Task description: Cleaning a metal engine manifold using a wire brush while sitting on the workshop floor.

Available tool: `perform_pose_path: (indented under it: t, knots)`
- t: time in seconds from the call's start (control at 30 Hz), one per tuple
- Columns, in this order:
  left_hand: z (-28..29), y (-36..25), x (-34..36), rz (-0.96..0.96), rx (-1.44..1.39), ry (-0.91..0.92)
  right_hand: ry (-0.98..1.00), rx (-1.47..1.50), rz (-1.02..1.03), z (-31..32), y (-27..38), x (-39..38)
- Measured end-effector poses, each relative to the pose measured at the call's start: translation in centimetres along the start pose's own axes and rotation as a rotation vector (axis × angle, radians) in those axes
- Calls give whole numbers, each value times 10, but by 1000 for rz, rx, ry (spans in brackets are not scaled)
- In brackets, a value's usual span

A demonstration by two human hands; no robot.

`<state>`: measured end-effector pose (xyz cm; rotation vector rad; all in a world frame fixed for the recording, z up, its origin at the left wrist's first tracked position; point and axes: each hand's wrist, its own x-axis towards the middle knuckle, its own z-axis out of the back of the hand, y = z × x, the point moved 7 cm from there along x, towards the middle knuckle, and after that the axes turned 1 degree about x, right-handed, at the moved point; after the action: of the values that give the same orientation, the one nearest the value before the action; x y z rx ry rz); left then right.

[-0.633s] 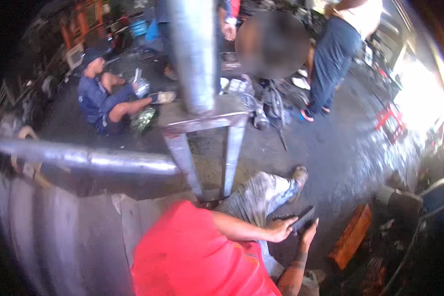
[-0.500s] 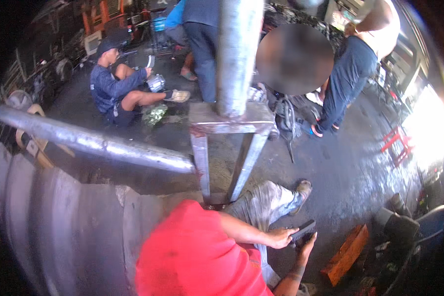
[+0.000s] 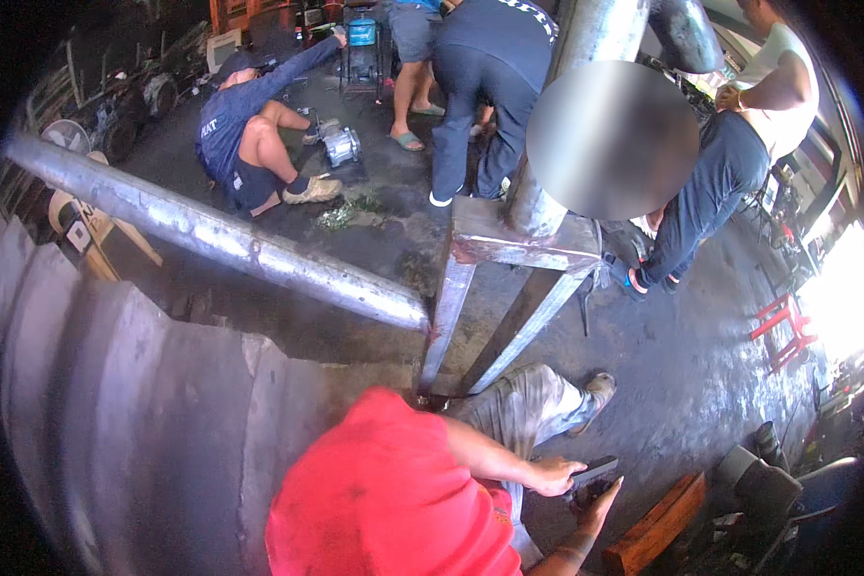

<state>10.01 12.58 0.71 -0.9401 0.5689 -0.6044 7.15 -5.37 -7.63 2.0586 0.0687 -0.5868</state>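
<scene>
In the lower middle, my left hand has its fingers closed on the near end of a flat, dark rectangular slab. The slab's exact kind is too small to make out. Just below it is my right hand, palm up and fingers stretched, with a dark patch over the palm that I cannot identify. Whether the right hand touches the slab is unclear. My red shirt fills the lower edge, and my stained trouser leg reaches out beyond my hands.
A metal frame bears a thick steel post; a long pipe runs left. Corrugated sheeting stands at left, an orange-brown block at lower right. Beyond are a red stool, a metal housing, a seated person and other people.
My view has shifted, and the scene sits differently. The seated person now stretches an arm up, with the housing on the floor. Another person bends over. My hands keep nearly the same pose.
</scene>
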Motion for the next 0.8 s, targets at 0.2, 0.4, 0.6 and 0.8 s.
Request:
perform_pose_path:
  t: [0.2, 0.4, 0.6, 0.8]
  knots:
    - [10, -6, -13, 46, -14, 28, -335, -752, 84, -11, 41, -32]
    - [-16, 2, -2, -36, 21, 13, -445, -668, 200, 13, 50, -28]
    - [-39, 2, 1, -6, 4, 47, -602, -841, 94, 15, 56, -34]
    - [-34, -2, 8, 24, 18, 16, -853, -1203, 196, 12, 59, -35]
